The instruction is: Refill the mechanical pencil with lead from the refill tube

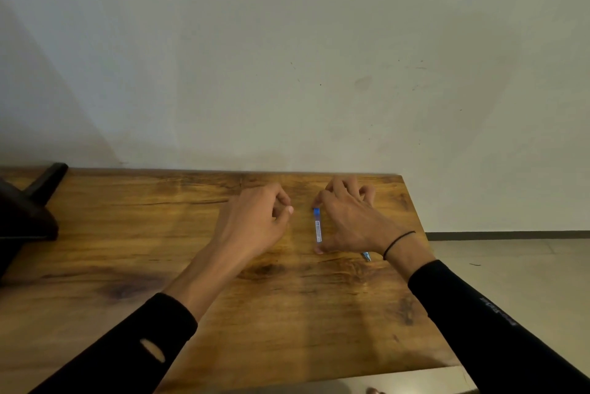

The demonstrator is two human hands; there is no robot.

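Head view: the right hand [349, 221] is pinching the refill tube [317, 229] end to end, forefinger on its blue cap and thumb at its base, over the wooden surface [159, 250]. The left hand [258, 218] is hovering just beside it, grip loosely curled and holding nothing. A blue pencil tip [366, 255] is showing under the right wrist.
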